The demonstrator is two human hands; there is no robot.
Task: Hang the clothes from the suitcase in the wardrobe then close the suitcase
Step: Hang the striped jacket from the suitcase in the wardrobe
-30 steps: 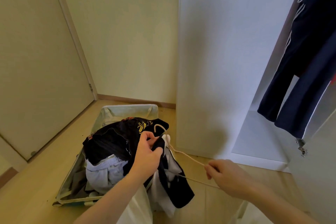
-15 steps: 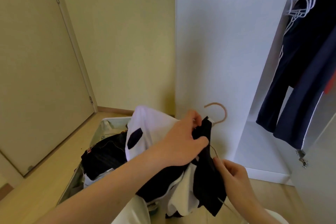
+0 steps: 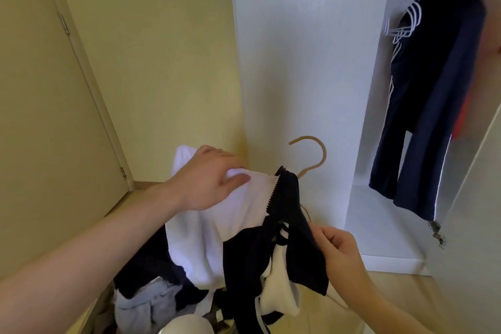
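A navy and white zip jacket (image 3: 244, 228) hangs on a beige hanger whose hook (image 3: 311, 154) sticks up above the collar. My left hand (image 3: 208, 179) holds the white shoulder of the jacket, fingers over the top and thumb underneath. Lower down, my right hand (image 3: 336, 249) pinches the dark right edge of the jacket where the hanger's arm runs. Below the jacket lie more clothes (image 3: 138, 301), grey-blue and dark; the suitcase under them is almost wholly hidden. The open wardrobe (image 3: 298, 62) stands just behind and to the right.
Navy track pants (image 3: 433, 95) with white stripes hang inside the wardrobe beside white hangers (image 3: 401, 30) and a red garment (image 3: 461, 119). The wardrobe's open door (image 3: 477, 225) stands at the right edge. A closed room door (image 3: 40, 116) fills the left.
The jacket on its hanger has been lifted out of the suitcase toward the wardrobe. My left hand has shifted from the collar to the white shoulder, and my right hand has come in close.
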